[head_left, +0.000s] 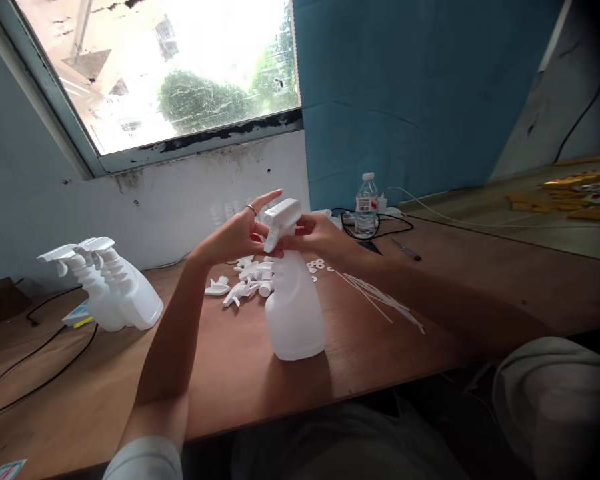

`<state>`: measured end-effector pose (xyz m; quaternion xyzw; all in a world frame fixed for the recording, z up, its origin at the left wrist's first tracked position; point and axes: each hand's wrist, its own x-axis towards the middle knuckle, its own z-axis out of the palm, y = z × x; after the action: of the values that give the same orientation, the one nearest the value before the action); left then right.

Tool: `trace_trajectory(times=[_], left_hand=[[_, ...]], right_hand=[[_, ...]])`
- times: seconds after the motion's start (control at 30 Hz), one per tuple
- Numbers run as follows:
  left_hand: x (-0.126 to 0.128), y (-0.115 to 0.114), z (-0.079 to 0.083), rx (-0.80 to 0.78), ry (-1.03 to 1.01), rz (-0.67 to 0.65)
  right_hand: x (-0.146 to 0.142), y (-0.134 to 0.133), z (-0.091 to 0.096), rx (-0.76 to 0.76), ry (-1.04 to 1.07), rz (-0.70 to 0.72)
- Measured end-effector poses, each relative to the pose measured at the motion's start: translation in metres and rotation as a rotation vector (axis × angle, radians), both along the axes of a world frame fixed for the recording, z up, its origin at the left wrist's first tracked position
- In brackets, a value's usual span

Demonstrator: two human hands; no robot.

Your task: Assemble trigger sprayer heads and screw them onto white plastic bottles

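A white spray bottle point(295, 307) stands upright on the brown wooden table point(230, 373). Its white trigger head point(281, 221) sits on top. My left hand point(240, 233) pinches the head and neck from the left, with the index finger stretched upward and a ring on one finger. My right hand point(317, 235) grips the head from the right, fingers closed on it. Behind the bottle lies a pile of loose white trigger parts point(247, 279). Thin white dip tubes point(380, 297) lie spread to the right.
Two finished white spray bottles point(115, 287) stand at the left. A water bottle point(366, 205), black cables point(380, 230) and a dark tool point(407, 250) sit at the back. Yellow pieces point(575, 193) lie on a far right surface. Black wires point(35, 373) trail left.
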<state>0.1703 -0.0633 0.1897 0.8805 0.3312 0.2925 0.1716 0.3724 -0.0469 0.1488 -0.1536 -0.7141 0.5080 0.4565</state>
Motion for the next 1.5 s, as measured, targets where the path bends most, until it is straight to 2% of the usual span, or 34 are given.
trace_trajectory(times=[0.17, 0.27, 0.37, 0.47, 0.6, 0.8, 1.07, 1.27, 1.4, 1.5], left_hand=[[-0.018, -0.028, 0.020, 0.278, 0.043, 0.038], [-0.019, -0.053, 0.030, 0.322, -0.003, 0.046], [-0.009, -0.072, 0.032, 0.356, -0.009, 0.065], [0.001, -0.081, 0.029, 0.459, 0.023, 0.096], [0.003, -0.082, 0.027, 0.478, 0.035, 0.100], [-0.007, -0.076, 0.027, 0.343, -0.024, 0.079], [-0.013, -0.073, 0.028, 0.242, -0.043, 0.033], [-0.007, -0.055, 0.017, 0.246, -0.208, 0.080], [-0.003, -0.052, 0.016, 0.235, -0.229, 0.077], [-0.002, -0.056, 0.018, 0.224, -0.241, 0.080]], right_hand=[[-0.016, -0.002, -0.012, 0.000, 0.139, 0.058], [-0.025, -0.008, -0.017, -0.022, 0.207, 0.121], [-0.030, -0.020, -0.018, -0.042, 0.206, 0.232], [-0.032, -0.029, -0.020, -0.015, 0.183, 0.332], [-0.032, -0.030, -0.024, 0.034, 0.170, 0.393], [-0.032, -0.026, -0.028, -0.077, 0.280, 0.526], [-0.031, -0.028, -0.030, -0.092, 0.279, 0.525], [-0.031, -0.030, -0.028, -0.077, 0.228, 0.464], [-0.031, -0.029, -0.026, -0.111, 0.207, 0.545], [-0.030, -0.030, -0.025, -0.099, 0.169, 0.466]])
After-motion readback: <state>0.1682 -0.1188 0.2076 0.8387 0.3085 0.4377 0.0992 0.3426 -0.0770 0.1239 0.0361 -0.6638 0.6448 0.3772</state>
